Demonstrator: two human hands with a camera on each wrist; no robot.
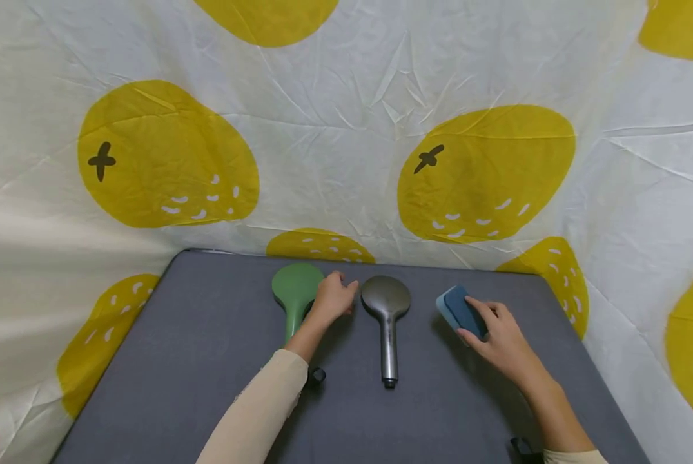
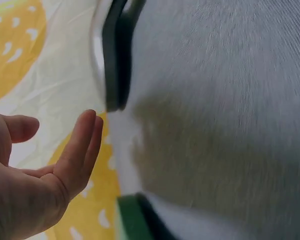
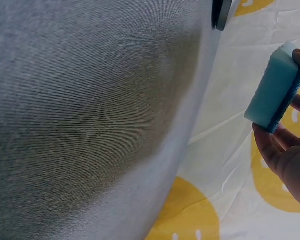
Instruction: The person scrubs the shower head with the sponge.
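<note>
So the right hand has its fingers pinched around a blue sponge, holding it off the grey counter near the back right corner. The left hand is loose and open, holding nothing, sitting between the green shower head and the silver shower head, both lying flat. Lemon-print cloth hangs behind.
</note>
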